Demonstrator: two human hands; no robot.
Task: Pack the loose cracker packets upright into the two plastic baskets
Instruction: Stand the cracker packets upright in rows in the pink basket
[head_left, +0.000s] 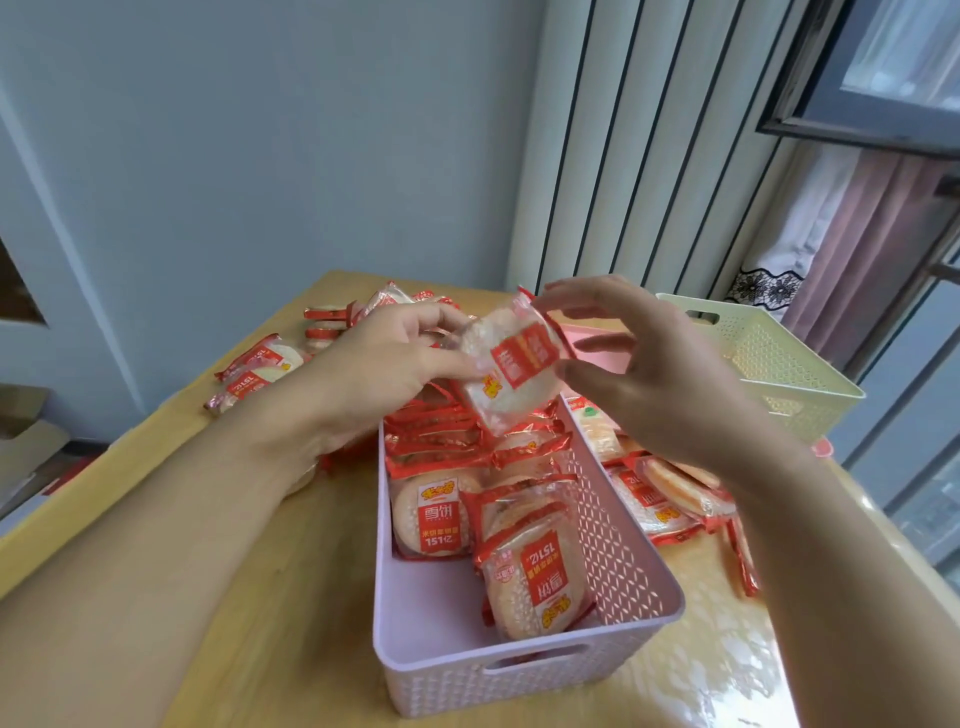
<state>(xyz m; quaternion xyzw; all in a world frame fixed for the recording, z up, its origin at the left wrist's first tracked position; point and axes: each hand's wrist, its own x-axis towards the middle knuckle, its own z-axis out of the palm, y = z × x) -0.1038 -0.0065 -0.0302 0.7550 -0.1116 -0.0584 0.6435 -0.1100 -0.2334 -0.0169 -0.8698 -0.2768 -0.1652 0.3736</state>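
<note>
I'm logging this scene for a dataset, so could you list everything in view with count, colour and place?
held packet: one, clear with red label, in the air above the lilac basket
lilac basket: one, pale lilac, centre of the table, partly filled with packets
packets in basket: many, red and clear, mostly upright, exact count unclear
loose packets: many, red and clear, lying on the table left, behind and right of the basket
yellow basket: one, pale yellow, far right of the table
pink thing: one, behind the hands, mostly hidden
table: one, light wood
left hand: pinches the held packet's left side
right hand: fingers at the packet's top right edge
</note>
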